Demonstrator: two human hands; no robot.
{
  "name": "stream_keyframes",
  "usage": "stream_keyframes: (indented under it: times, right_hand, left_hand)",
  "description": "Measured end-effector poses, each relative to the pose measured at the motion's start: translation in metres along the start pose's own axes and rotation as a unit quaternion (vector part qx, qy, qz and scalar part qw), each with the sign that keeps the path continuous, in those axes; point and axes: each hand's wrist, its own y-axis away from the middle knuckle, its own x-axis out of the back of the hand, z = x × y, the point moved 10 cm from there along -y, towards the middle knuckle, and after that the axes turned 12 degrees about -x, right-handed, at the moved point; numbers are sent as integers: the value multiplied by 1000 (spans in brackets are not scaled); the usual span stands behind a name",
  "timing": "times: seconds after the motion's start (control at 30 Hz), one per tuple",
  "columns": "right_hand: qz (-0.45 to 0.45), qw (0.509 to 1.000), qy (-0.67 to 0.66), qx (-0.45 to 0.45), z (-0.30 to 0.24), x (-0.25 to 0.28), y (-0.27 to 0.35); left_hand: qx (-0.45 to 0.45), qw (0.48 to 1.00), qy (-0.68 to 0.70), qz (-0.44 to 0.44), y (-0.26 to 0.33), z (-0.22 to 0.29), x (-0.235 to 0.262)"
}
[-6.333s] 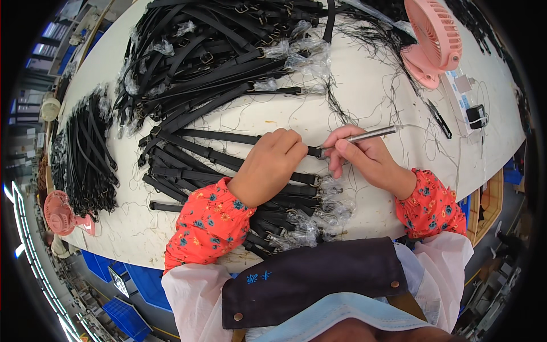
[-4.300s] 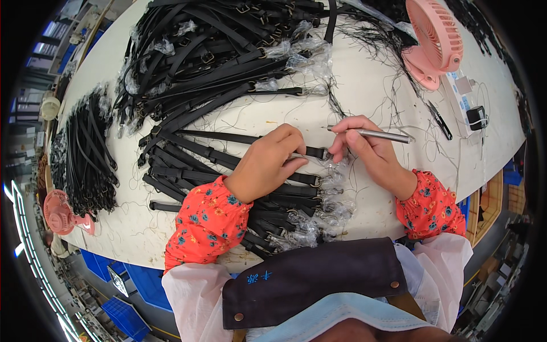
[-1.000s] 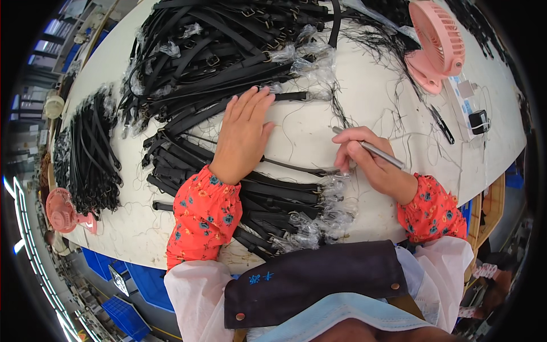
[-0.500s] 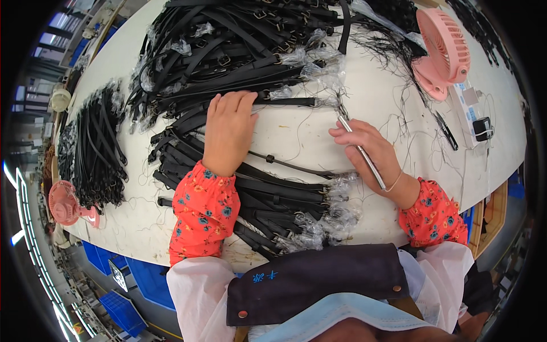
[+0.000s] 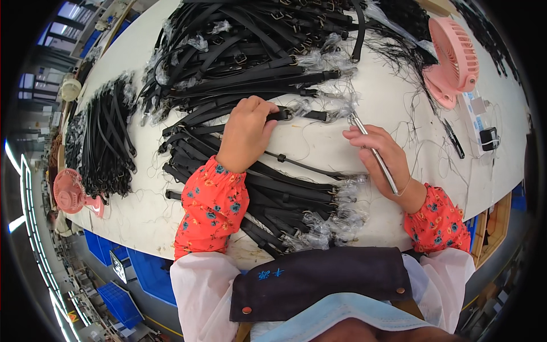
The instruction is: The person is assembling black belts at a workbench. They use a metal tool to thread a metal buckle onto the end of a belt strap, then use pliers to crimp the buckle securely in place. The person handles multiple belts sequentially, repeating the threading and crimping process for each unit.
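My left hand has its fingers curled down on a black strap. A buckle end with clear plastic wrap shows just past its fingertips. My right hand grips a slim silver metal rod-like tool, slanted with its upper tip at the plastic-wrapped strap ends. A thin loop hangs from the tool's lower end by my wrist. Below my left hand lies a bundle of black straps, with clear plastic wrap at their right ends. A bigger heap of buckled straps spreads beyond my left hand.
Another strap bundle lies at the left, near a pink fan. At the right stand a second pink fan and a white power strip; black-handled snips lie nearby. Loose black threads scatter over the white table.
The view has shifted slightly. My left fingers, stretched out before, now bend onto the strap, and a plastic-wrapped buckle end shows beside them. My right hand keeps its hold on the tool.
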Motion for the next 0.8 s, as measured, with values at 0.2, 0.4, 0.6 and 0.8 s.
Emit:
stream_keyframes:
  times: [0.2, 0.4, 0.6, 0.8]
  right_hand:
    - [15, 1000, 9, 24, -5, 4, 0]
    - [-37, 999, 8, 24, 0, -7, 2]
    - [-76, 997, 18, -7, 7, -22, 4]
    - [-45, 997, 54, -2, 7, -17, 4]
  left_hand:
    - [-70, 996, 60, 16, -11, 47, -9]
    - [-35, 940, 334, -56, -2, 78, -49]
    - [16, 932, 360, -27, -3, 69, -49]
    - [-46, 988, 129, -71, -5, 68, -35]
